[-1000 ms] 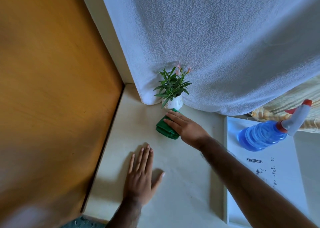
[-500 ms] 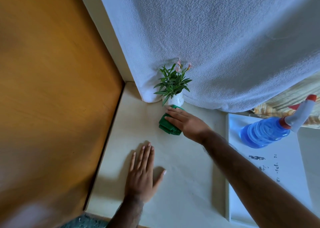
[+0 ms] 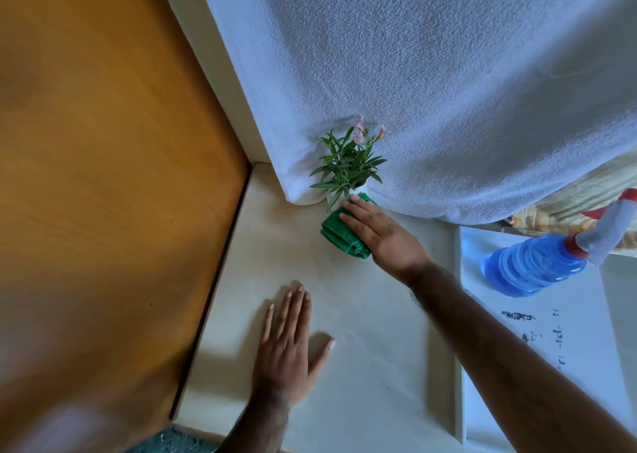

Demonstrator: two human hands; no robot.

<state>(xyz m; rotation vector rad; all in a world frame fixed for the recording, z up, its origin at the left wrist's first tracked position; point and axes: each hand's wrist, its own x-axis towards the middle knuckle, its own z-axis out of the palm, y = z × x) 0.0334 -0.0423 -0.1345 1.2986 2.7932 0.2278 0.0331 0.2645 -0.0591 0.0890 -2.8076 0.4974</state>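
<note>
A folded green cloth (image 3: 339,233) lies on the cream ledge (image 3: 365,349), right against the base of a small potted plant (image 3: 348,166) with green leaves and pink flowers. My right hand (image 3: 382,235) presses flat on the cloth with straight fingers, its fingertips close to the plant's white pot. My left hand (image 3: 289,345) rests flat on the ledge nearer to me, fingers straight and thumb spread, holding nothing.
A white towel-like curtain (image 3: 431,83) hangs behind the plant. A blue spray bottle (image 3: 537,264) with a white and red trigger lies on a white panel (image 3: 565,342) at the right. A brown wooden surface (image 3: 103,176) borders the ledge on the left.
My right hand has pushed the green cloth away from me, up against the plant pot. My left hand has stayed flat on the ledge.
</note>
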